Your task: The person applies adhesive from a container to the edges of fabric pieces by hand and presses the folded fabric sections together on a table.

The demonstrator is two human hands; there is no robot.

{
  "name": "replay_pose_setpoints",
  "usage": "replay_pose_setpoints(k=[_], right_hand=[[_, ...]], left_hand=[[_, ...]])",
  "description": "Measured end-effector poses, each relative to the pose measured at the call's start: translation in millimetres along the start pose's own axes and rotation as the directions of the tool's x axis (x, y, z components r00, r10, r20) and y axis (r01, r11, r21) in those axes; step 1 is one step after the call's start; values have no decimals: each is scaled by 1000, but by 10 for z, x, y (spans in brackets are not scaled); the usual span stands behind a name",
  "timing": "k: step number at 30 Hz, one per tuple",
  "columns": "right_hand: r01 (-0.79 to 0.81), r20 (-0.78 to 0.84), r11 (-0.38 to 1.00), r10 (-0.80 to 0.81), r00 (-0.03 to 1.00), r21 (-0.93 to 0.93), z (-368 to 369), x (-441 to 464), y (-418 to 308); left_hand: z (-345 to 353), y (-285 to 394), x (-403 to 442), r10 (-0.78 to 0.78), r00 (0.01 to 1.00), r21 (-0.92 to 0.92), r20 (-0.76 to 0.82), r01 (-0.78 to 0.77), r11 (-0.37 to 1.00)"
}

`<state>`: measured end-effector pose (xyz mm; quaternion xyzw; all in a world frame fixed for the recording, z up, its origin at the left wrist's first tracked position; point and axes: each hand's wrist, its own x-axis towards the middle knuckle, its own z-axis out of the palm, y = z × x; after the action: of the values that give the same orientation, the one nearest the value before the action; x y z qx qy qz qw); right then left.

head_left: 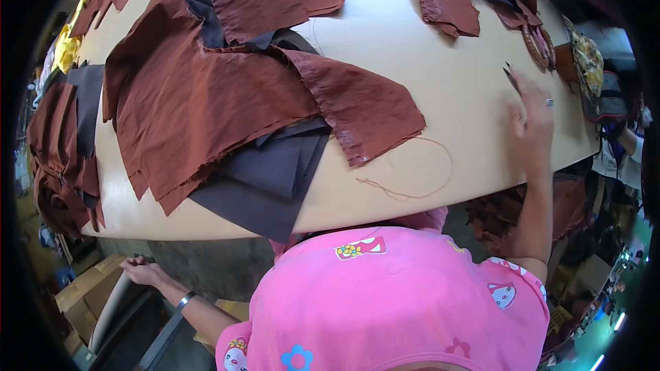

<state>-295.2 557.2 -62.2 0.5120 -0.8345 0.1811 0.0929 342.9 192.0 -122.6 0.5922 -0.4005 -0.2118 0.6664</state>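
A large brown cloth is spread on the left half of the pale table, its frayed edge lying over dark cloth that hangs slightly past the near table edge. A narrower brown piece is angled out from it to the right, and just beside its lower end a loose thread is curled on the bare surface. Well apart from the cloth, above the right part of the table, a small dark pointed tool is pinched in the grip of the right hand, on which a ring is worn. The left hand is held off the table, below its near edge at the left; its fingers are drawn together, but whether anything is pinched in that grip cannot be told. Farther out, gathered brown garments are heaped at the left end, more brown pieces are laid along the far side, and cardboard boxes are seen near the left hand
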Motion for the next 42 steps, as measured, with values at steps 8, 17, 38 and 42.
replay_pose_setpoints(k=[8,17,38,42], right_hand=[[195,66,907,-236,970,374,311,-199,-921],[-687,643,723,492,587,75,-935,-992,-18],[269,170,928,-317,933,258,320,241,-1299],[380,50,857,-422,905,348,499,559,-1403]], left_hand=[[1342,1082,-1122,432,634,-46,641,-530,846],[1831,1211,-1493,327,302,-147,895,-493,858],[2122,1609,-2190,378,-110,-295,919,-828,476],[2183,1374,-1940,322,-144,-316,936,-748,584]])
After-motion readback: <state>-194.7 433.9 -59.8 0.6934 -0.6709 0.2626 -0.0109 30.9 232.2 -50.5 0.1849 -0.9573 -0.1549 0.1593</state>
